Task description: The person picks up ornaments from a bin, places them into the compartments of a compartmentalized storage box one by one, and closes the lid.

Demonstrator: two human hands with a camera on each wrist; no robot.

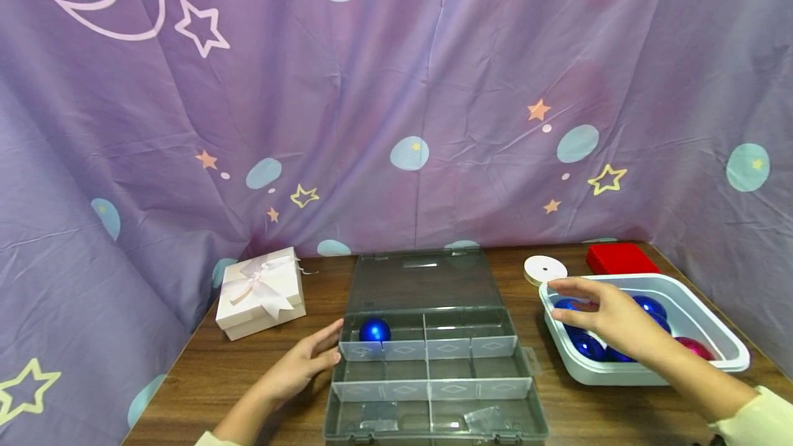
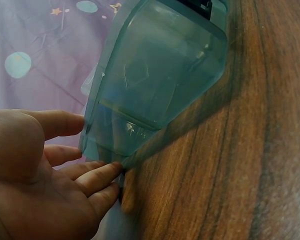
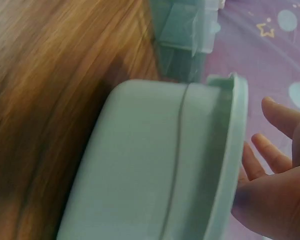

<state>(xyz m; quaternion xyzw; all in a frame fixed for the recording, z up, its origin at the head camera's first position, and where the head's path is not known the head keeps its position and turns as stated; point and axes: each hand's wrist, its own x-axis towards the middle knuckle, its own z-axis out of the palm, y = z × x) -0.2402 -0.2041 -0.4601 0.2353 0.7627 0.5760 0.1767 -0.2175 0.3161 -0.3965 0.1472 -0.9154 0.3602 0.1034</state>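
A clear grey compartment box lies with its lid folded back. A shiny blue ball sits in its back left compartment. My left hand is at the box's left side, fingertips right at the wall, as the left wrist view also shows. Over the left part of a pale plastic basin, my right hand hovers with thumb and fingers spread and nothing between them. Several blue balls and a red ball rest in the basin, partly hidden by that hand.
On the left of the wooden table stands a white gift box with a ribbon bow. Behind the basin are a white ribbon spool and a red box. A patterned purple cloth hangs along the back and sides.
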